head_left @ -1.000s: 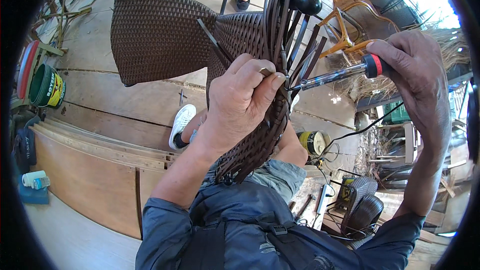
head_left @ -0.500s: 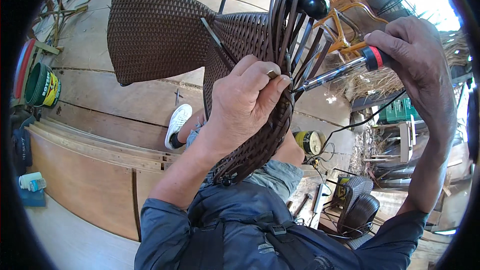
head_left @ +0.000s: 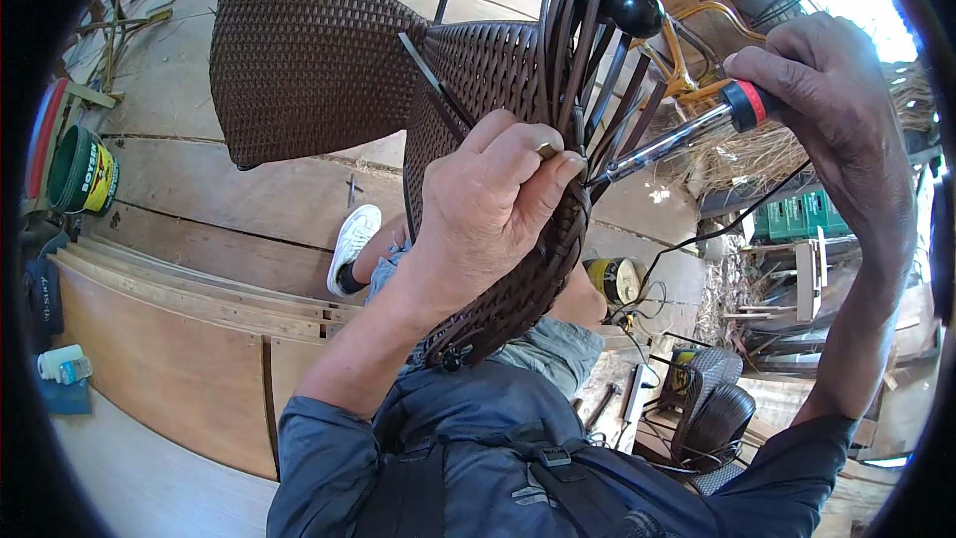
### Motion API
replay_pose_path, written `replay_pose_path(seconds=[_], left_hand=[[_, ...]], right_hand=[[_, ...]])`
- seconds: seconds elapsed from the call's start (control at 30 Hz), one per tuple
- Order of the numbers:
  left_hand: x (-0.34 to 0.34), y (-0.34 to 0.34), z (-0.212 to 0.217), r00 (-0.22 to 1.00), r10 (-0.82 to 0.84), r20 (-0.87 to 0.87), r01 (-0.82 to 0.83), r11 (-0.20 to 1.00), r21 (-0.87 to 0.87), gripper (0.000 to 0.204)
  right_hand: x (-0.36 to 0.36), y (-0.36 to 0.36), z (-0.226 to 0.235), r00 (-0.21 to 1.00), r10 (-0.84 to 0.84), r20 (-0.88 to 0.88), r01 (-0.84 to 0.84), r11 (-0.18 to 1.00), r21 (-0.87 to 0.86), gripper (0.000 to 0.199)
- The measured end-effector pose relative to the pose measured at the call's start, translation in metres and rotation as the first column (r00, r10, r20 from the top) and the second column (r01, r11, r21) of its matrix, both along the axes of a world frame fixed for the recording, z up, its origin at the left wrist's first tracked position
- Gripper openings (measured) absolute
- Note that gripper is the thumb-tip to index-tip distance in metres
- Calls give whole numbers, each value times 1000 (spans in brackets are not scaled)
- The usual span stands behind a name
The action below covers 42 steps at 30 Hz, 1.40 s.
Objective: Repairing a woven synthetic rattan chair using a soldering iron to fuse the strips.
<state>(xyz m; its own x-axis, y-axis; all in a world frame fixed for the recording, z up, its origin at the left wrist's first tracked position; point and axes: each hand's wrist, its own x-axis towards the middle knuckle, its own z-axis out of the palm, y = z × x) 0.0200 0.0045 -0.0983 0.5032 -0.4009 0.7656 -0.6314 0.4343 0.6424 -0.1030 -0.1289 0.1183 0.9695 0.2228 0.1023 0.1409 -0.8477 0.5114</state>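
Observation:
A dark brown woven wicker chair [head_left: 319, 70] is propped across my lap, with loose flat strips [head_left: 573, 50] sticking up from its bound edge. My left hand [head_left: 488, 209] is closed at this edge, pinching a brown strip [head_left: 547, 149] between thumb and forefinger. On the other side my right hand [head_left: 832, 90] grips the black and red handle of a soldering iron [head_left: 687, 139] with a shiny metal barrel. Its thin tip meets the weave just right of my left thumb. The exact contact point is hard to see.
A black ball-shaped foot [head_left: 635, 13] sits above the tool. A black cord [head_left: 722, 237] trails down at right toward a yellow-labelled can [head_left: 614, 281] and a power strip [head_left: 635, 391]. A hammer [head_left: 603, 405] lies nearby. Wooden panels [head_left: 169, 339] and a green bucket [head_left: 85, 174] are at left.
My right hand and the soldering iron's handle have shifted slightly up, while the tip stays at the woven edge. My left hand keeps its pinch.

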Motion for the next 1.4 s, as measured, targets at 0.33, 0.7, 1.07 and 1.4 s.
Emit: replay_pose_path(seconds=[0.33,0.7,1.07,1.4], left_hand=[[-1,1,1,1000,-5,-6,5,1000,25,12],[0,0,-2,1000,16,-3,-15,999,35,14],[0,-1,-3,1000,-4,-8,4,1000,16,14],[-1,1,-2,999,-32,-20,33,999,36,11]], right_hand=[[-1,-7,-3,999,6,35,-6,1000,0,41],[9,-11,-3,999,31,10,-32,991,130,41],[9,-14,-3,1000,25,6,-26,974,227,39],[7,-4,-3,1000,5,18,-7,994,109,39]])
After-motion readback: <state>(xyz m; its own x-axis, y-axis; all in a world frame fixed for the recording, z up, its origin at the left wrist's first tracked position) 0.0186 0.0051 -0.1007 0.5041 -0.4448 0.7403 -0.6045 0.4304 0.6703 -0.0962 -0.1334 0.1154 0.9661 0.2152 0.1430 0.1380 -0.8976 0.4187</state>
